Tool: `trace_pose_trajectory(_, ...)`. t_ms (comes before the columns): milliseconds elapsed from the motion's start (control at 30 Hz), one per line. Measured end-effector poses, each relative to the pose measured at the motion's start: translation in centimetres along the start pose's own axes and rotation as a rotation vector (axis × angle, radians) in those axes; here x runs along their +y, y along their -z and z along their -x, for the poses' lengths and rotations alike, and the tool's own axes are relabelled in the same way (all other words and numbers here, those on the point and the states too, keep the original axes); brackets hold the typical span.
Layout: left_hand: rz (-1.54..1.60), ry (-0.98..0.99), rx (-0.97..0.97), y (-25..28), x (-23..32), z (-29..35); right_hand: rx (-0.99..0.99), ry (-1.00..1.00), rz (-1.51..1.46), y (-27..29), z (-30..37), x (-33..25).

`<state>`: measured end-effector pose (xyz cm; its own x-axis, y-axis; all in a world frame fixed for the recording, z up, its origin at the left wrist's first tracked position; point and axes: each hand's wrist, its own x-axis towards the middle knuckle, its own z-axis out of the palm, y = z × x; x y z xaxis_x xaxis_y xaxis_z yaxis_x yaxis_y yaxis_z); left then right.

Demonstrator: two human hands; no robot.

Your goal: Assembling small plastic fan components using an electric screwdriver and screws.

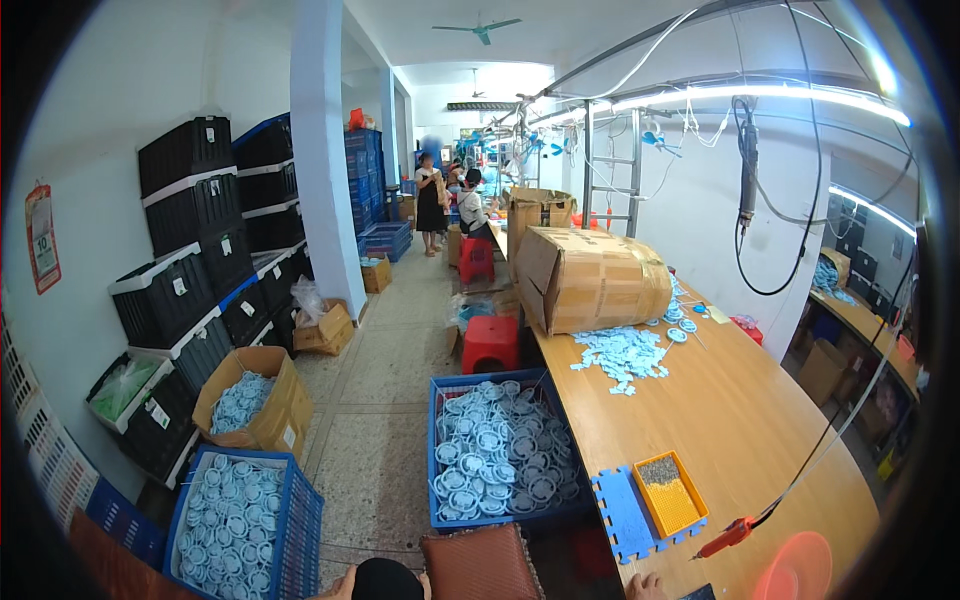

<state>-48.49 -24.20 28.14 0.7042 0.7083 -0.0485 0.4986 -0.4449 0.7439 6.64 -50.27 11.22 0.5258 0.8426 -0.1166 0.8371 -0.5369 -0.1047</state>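
Observation:
At the lower edge, my right hand rests at the near edge of the wooden table; its visible fingers lie apart with nothing seen in them. Beside it is the corner of a dark flat thing. Further left, skin that may be my left hand shows beside a rounded black shape; its fingers cannot be made out. Near my right hand are a blue foam mat, a yellow tray of small metal pieces, a red electric screwdriver and a translucent red bowl.
Blue crates of round light-blue parts stand beside the table and at lower left. A brown cushioned seat is close. A large carton lies by loose blue pieces. Black bins line the left wall. People are further back.

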Motion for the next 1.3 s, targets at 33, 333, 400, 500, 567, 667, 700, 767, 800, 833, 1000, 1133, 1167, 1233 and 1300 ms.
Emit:
trace_pose_trajectory(33,-0.069,-0.087,0.02,-0.1,1.1,-0.5,-0.044,0.006,0.031,0.6,0.4,0.1)
trace_pose_trajectory(333,-0.613,0.322,-0.32,3.7,10.0,-4.5,-0.055,0.083,0.115,-0.8,-0.4,0.9)
trace_pose_trajectory(400,-0.587,0.327,-0.322,4.6,11.0,-5.4,-0.061,0.071,0.126,-1.1,0.0,1.2)
trace_pose_trajectory(500,-0.65,0.4,-0.486,6.5,8.9,-6.8,-0.089,0.021,0.119,2.0,0.3,-0.8)
trace_pose_trajectory(567,-0.657,0.361,-0.52,7.5,7.5,-6.6,-0.115,-0.023,0.097,2.6,0.1,-1.0)
trace_pose_trajectory(667,-0.741,0.303,-0.65,7.8,11.6,-6.6,-0.054,0.021,0.13,0.8,0.6,-0.1)
trace_pose_trajectory(700,-0.799,0.391,-0.808,7.6,11.5,-7.2,-0.022,0.015,0.129,0.7,0.5,-0.1)
trace_pose_trajectory(767,-0.868,0.463,-0.879,7.2,9.6,-7.2,0.008,0.005,0.121,-0.1,0.3,0.0)
trace_pose_trajectory(800,-0.868,0.465,-0.881,7.5,8.4,-7.3,0.042,0.021,0.108,-0.6,-0.2,0.3)
trace_pose_trajectory(833,-0.82,0.44,-0.883,7.8,7.3,-7.5,0.077,0.036,0.095,-1.0,-0.3,0.6)
trace_pose_trajectory(1000,-0.629,0.367,-0.896,7.2,1.6,-6.4,0.019,0.016,0.016,1.7,0.5,-0.3)
trace_pose_trajectory(1133,-0.809,0.303,-0.687,5.6,7.7,-3.1,-0.038,-0.067,-0.025,1.2,1.1,0.1)
trace_pose_trajectory(1167,-0.828,0.282,-0.652,5.0,7.7,-2.1,-0.062,-0.08,0.0,1.2,1.7,0.1)
trace_pose_trajectory(1233,-0.811,0.237,-0.59,5.2,7.6,-1.7,-0.118,-0.077,0.024,1.9,1.9,0.3)
trace_pose_trajectory(1300,-0.664,0.202,-0.576,6.2,5.8,-2.0,-0.075,-0.073,0.018,1.1,1.9,0.6)
